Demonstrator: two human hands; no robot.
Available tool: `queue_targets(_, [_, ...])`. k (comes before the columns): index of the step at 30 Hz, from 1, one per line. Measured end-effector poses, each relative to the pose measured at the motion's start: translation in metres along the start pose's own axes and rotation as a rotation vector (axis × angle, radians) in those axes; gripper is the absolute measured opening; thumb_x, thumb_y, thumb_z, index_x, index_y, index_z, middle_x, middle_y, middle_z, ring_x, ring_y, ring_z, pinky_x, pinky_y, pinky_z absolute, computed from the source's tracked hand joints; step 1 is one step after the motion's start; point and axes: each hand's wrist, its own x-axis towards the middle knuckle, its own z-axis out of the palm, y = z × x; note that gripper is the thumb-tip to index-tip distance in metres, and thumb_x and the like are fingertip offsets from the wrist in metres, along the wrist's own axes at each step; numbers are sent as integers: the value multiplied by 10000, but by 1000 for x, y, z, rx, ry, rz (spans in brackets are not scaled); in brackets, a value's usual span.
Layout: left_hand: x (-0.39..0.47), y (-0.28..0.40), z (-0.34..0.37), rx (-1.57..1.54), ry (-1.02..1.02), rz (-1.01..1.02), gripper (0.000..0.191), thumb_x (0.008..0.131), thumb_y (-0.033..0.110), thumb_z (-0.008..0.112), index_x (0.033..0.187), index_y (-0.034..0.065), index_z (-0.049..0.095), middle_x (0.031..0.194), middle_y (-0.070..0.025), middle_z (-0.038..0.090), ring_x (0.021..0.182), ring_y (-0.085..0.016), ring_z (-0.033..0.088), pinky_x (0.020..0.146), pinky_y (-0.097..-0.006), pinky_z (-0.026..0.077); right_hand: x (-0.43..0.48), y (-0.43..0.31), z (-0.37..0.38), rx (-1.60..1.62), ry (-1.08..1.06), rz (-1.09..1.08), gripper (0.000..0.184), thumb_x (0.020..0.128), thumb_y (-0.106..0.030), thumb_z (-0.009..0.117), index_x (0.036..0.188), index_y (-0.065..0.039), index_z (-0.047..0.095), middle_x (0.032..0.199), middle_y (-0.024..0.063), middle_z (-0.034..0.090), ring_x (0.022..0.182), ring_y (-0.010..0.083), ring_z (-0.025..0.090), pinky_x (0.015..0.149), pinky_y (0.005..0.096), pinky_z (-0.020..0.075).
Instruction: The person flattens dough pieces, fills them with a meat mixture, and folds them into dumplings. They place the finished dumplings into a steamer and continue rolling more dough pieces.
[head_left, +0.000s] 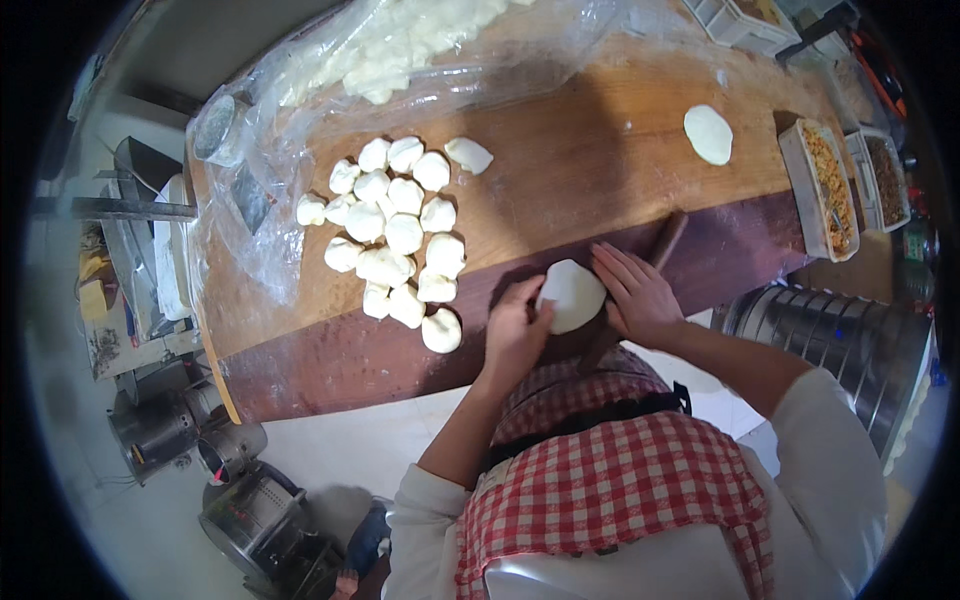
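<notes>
A flattened round of white dough (576, 296) lies at the near edge of the wooden work table. My left hand (519, 330) grips its left edge between thumb and fingers. Under the palm of my right hand (637, 296) is a wooden rolling pin (670, 238), right beside the dough; its near end shows below the hand. My right fingers are extended and close together. To the left sits a group of several dough pieces (405, 234), with one flatter piece (469, 155) at its upper right. Another rolled dough round (708, 135) lies flat at the upper right.
Plastic sheeting (517, 82) covers a large dough mass (397, 52) at the far side. Containers of orange filling (829, 187) and dark filling (886, 180) stand at right. Stacked metal steamers (817, 322) are at lower right, metal pots (255, 514) at lower left, beside another person's hand (345, 583).
</notes>
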Motion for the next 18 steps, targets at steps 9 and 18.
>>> queue_targets(9, [-14, -6, -32, -206, 107, -305, 230, 950, 64, 664, 1161, -27, 651, 980, -72, 714, 759, -168, 654, 718, -318, 552, 15, -4, 16, -42, 49, -65, 646, 840, -223, 626, 1441, -41, 475, 1507, 146, 463, 1406, 313, 434, 1164, 483, 340])
queue_targets(18, [-8, 8, -43, 147, -140, -58, 183, 983, 158, 601, 1072, 3, 641, 948, -186, 698, 839, -294, 670, 778, -372, 513, 77, -34, 29, 252, 263, -61, 505, 833, -149, 652, 1312, -32, 547, 1223, 145, 602, 1149, 321, 568, 1002, 452, 440])
